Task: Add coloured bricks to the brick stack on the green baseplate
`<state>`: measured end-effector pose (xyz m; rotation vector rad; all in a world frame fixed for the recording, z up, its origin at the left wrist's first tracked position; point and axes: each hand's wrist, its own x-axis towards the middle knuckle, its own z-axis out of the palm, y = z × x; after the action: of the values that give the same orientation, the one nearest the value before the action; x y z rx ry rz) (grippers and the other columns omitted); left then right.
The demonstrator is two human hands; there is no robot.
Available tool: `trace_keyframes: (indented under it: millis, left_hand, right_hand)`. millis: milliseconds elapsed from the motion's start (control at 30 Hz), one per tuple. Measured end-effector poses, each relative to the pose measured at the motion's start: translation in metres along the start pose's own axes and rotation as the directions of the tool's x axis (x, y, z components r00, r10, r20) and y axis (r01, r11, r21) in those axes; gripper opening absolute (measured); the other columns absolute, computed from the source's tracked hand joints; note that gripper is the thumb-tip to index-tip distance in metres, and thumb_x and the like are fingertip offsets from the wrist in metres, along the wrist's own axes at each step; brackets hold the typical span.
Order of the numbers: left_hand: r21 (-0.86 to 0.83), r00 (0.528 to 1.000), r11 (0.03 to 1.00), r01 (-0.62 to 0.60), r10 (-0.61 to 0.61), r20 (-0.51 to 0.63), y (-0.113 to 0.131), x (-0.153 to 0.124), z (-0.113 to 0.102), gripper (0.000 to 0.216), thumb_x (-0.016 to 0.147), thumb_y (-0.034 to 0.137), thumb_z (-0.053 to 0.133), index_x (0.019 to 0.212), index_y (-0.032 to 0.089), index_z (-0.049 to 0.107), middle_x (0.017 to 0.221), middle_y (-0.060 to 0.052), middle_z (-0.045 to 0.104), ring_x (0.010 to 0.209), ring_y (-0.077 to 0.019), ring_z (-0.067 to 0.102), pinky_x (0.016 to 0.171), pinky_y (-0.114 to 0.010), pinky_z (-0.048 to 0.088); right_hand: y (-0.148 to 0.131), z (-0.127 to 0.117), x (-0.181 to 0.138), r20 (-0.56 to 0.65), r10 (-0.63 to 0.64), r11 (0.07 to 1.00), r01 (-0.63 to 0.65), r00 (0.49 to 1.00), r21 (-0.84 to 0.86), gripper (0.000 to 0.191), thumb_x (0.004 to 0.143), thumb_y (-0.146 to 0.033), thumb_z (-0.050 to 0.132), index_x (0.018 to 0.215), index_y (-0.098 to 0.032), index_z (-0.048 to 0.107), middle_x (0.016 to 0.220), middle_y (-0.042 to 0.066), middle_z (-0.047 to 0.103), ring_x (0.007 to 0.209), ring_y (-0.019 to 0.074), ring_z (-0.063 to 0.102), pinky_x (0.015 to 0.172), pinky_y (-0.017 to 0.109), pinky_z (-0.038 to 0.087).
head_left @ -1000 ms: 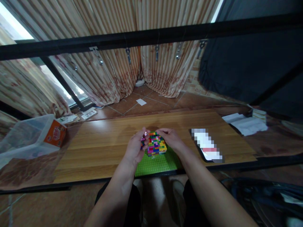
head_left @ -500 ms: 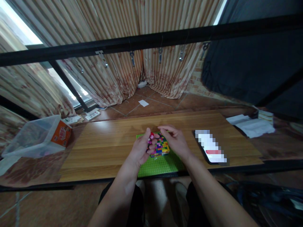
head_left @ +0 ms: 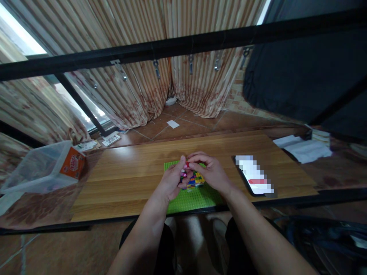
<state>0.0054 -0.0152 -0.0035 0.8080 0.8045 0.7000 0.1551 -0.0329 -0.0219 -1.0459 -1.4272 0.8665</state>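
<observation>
A green studded baseplate (head_left: 195,200) lies at the front of the wooden table, bearing a low block of many-coloured toy bricks (head_left: 196,180). Over the block's left side, my left hand (head_left: 173,179) is curled, palm up, around several small pink and red bricks (head_left: 184,174). My right hand (head_left: 210,170) reaches in from the other side, thumb and forefinger pinched on a small red brick (head_left: 187,165) at the left fingertips. Both hands cover the far part of the block.
A phone (head_left: 254,175) lies on the table (head_left: 123,179) to the right. At the left stands a clear plastic bin (head_left: 37,168) with an orange label. White papers (head_left: 304,149) sit at the far right. A black metal bar (head_left: 172,51) with hanging clips crosses in front of the curtains.
My right hand has moved left to my left hand, and its fingertips have closed on a red brick there. The view has shifted slightly.
</observation>
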Motion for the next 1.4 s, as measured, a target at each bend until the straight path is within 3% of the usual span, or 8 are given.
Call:
trace_keyframes:
  millis: [233, 367, 600, 767, 933, 1133, 1233, 1400]
  left_hand:
    - [0.077, 0.999, 0.997, -0.032, 0.034, -0.023, 0.002, -0.001, -0.002, 0.044, 0.072, 0.053, 0.071, 0.07, 0.011, 0.061, 0.052, 0.003, 0.046, 0.039, -0.0026, 0.03, 0.037, -0.017, 0.011]
    - [0.155, 0.992, 0.987, -0.053, 0.069, -0.101, -0.001, 0.0, -0.001, 0.042, 0.074, 0.053, 0.069, 0.065, 0.012, 0.061, 0.051, 0.002, 0.048, 0.037, -0.0029, 0.031, 0.038, -0.018, 0.013]
    - [0.229, 0.987, 0.967, -0.108, 0.132, -0.095, -0.005, 0.002, -0.003, 0.041, 0.077, 0.051, 0.066, 0.062, 0.013, 0.061, 0.043, 0.004, 0.042, 0.036, -0.0038, 0.03, 0.04, -0.02, 0.018]
    - [0.141, 0.994, 0.986, -0.089, 0.098, -0.058, -0.003, -0.001, -0.002, 0.04, 0.076, 0.049, 0.067, 0.063, 0.013, 0.06, 0.044, 0.005, 0.04, 0.035, -0.0028, 0.027, 0.038, -0.019, 0.013]
    - [0.019, 0.998, 0.999, -0.046, 0.047, -0.05, 0.004, -0.004, -0.005, 0.035, 0.075, 0.043, 0.071, 0.066, 0.011, 0.06, 0.05, 0.005, 0.042, 0.038, -0.0016, 0.029, 0.038, -0.017, 0.015]
    - [-0.059, 0.993, 0.994, -0.088, 0.083, -0.085, 0.002, 0.003, -0.011, 0.027, 0.069, 0.033, 0.076, 0.075, 0.009, 0.066, 0.054, 0.004, 0.045, 0.041, -0.001, 0.03, 0.037, -0.016, 0.012]
    - [-0.079, 0.984, 0.989, -0.128, 0.117, -0.131, 0.003, 0.003, -0.013, 0.023, 0.067, 0.028, 0.075, 0.076, 0.008, 0.066, 0.055, 0.004, 0.046, 0.041, -0.0011, 0.032, 0.037, -0.016, 0.012]
    - [-0.088, 0.978, 0.986, -0.142, 0.126, -0.168, 0.009, -0.001, -0.012, 0.017, 0.068, 0.022, 0.071, 0.075, 0.009, 0.065, 0.055, 0.004, 0.046, 0.042, -0.0012, 0.033, 0.038, -0.016, 0.014]
  right_hand:
    - [0.001, 0.0, -0.002, -0.01, 0.099, 0.994, -0.099, 0.995, -0.034, 0.017, 0.083, -0.036, 0.063, 0.087, -0.021, 0.07, 0.081, 0.001, 0.07, 0.076, 0.0155, 0.063, 0.075, 0.03, 0.049]
    - [0.005, 0.001, -0.004, 0.005, 0.077, 0.997, -0.077, 0.997, -0.017, 0.02, 0.083, -0.035, 0.063, 0.097, -0.022, 0.07, 0.085, 0.001, 0.072, 0.079, 0.016, 0.064, 0.077, 0.03, 0.049]
    - [0.002, 0.0, -0.005, 0.014, 0.061, 0.997, -0.061, 0.998, -0.056, 0.018, 0.085, -0.032, 0.062, 0.096, -0.023, 0.073, 0.09, 0.002, 0.073, 0.083, 0.0168, 0.066, 0.079, 0.031, 0.05]
    - [0.001, 0.001, -0.005, -0.039, 0.045, 0.998, -0.047, 0.998, -0.048, 0.018, 0.084, -0.033, 0.062, 0.094, -0.025, 0.075, 0.094, 0.002, 0.074, 0.088, 0.018, 0.067, 0.083, 0.032, 0.051]
    - [0.001, -0.006, -0.002, -0.146, 0.112, 0.993, -0.106, 0.983, 0.051, 0.022, 0.08, -0.038, 0.066, 0.096, -0.026, 0.076, 0.098, 0.003, 0.076, 0.089, 0.0186, 0.068, 0.082, 0.033, 0.052]
    - [0.014, -0.019, 0.002, -0.311, 0.259, 0.964, -0.262, 0.914, 0.031, 0.027, 0.074, -0.038, 0.067, 0.093, -0.022, 0.076, 0.092, 0.005, 0.076, 0.076, 0.0174, 0.066, 0.07, 0.03, 0.051]
    - [0.022, -0.022, 0.003, -0.3, 0.28, 0.953, -0.302, 0.912, -0.028, 0.025, 0.072, -0.038, 0.066, 0.088, -0.02, 0.074, 0.085, 0.005, 0.075, 0.07, 0.0171, 0.064, 0.067, 0.03, 0.05]
    - [0.027, -0.02, 0.003, -0.277, 0.266, 0.952, -0.297, 0.923, -0.079, 0.021, 0.072, -0.036, 0.065, 0.084, -0.02, 0.072, 0.084, 0.005, 0.074, 0.077, 0.019, 0.066, 0.077, 0.033, 0.049]
